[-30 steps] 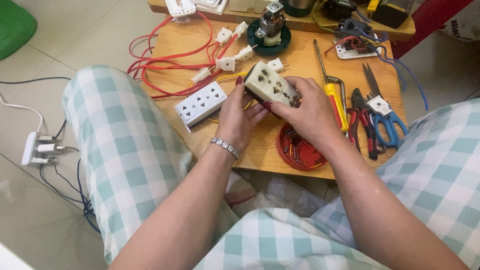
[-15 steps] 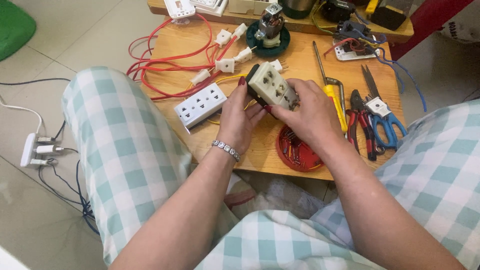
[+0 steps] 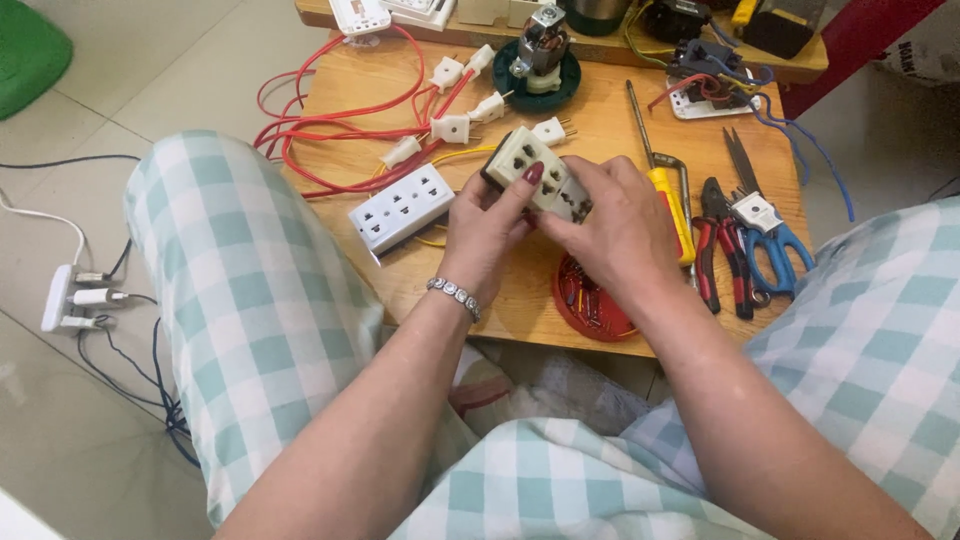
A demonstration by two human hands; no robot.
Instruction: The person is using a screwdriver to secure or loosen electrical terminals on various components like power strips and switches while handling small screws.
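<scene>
Both my hands hold a cream multi-socket outlet block with a dark back above the low wooden table. My left hand grips its near left side, the thumb pressed on the socket face. My right hand wraps the block's right end from the side and covers part of it. A white socket strip lies flat on the table just left of my left hand. A silver bracelet circles my left wrist.
Red wires with white plugs spread over the table's left. A yellow-handled screwdriver, pliers and blue scissors lie to the right. A red round lid sits under my right hand. A white power strip lies on the floor.
The outlet block has been turned in my hands, its left end lifted and tilted. My left thumb has moved up onto its socket face.
</scene>
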